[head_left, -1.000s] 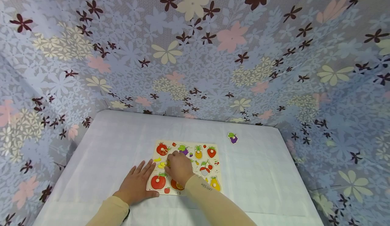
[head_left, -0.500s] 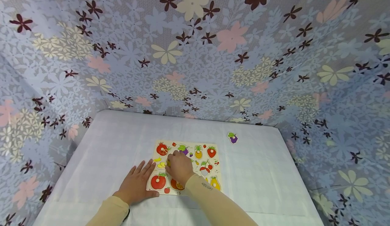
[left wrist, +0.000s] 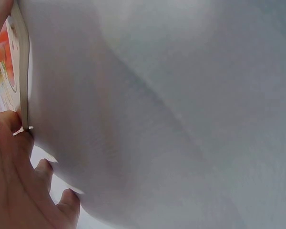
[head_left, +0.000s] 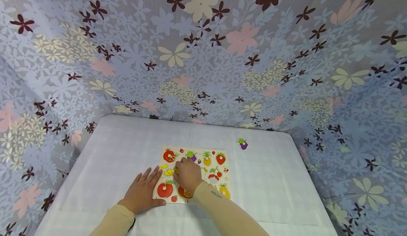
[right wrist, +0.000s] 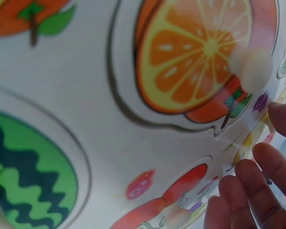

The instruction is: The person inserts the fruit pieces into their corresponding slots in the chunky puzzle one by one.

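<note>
A wooden fruit peg puzzle board lies on the white cloth. My right hand is over its left middle, fingers curled at a yellow banana puzzle piece. In the right wrist view, thumb and fingertips meet near this yellow shape at the board's far side; the exact contact is partly hidden. My left hand lies with spread fingers along the board's left edge. The left wrist view has those fingers at the board's side. Apart from the board, a grape puzzle piece rests at the back right.
On the board are an apple piece, a pomegranate piece, a strawberry piece and a pear piece. An orange piece and a watermelon piece show under the right wrist. Floral fabric surrounds the table.
The right hand's fingers shift very slightly at the banana piece. The left hand, the board and the grape piece stay where they were.
</note>
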`<state>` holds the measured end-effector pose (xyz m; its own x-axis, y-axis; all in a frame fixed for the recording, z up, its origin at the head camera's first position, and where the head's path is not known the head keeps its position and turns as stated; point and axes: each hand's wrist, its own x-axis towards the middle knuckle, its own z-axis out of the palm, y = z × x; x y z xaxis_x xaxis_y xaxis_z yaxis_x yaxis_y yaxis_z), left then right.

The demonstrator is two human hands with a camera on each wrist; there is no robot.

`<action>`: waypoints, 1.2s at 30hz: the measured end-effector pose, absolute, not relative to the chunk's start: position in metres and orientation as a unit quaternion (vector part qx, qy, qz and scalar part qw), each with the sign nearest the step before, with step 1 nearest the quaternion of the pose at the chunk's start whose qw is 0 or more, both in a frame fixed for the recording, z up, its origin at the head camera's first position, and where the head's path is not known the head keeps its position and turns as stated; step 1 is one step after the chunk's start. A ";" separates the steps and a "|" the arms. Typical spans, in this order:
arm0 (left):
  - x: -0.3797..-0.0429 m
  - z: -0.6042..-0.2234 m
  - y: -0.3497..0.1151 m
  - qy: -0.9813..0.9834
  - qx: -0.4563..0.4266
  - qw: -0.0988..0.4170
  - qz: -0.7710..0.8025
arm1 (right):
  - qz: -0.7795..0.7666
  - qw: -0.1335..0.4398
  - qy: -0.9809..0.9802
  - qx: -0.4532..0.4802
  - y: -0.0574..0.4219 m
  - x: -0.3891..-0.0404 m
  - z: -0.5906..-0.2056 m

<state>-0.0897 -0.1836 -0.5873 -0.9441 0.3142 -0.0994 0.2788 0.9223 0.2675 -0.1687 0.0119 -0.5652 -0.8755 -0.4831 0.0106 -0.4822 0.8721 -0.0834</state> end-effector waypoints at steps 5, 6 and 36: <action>-0.090 -0.587 -0.184 0.978 0.152 0.070 0.127 | -0.066 0.009 0.965 -0.253 0.017 -0.170 -0.564; -0.090 -0.587 -0.184 0.978 0.152 0.070 0.127 | -0.072 0.010 0.965 -0.254 0.018 -0.171 -0.564; -0.091 -0.592 -0.180 0.979 0.144 0.075 0.123 | -0.151 -0.002 0.978 -0.142 0.133 -0.206 -0.559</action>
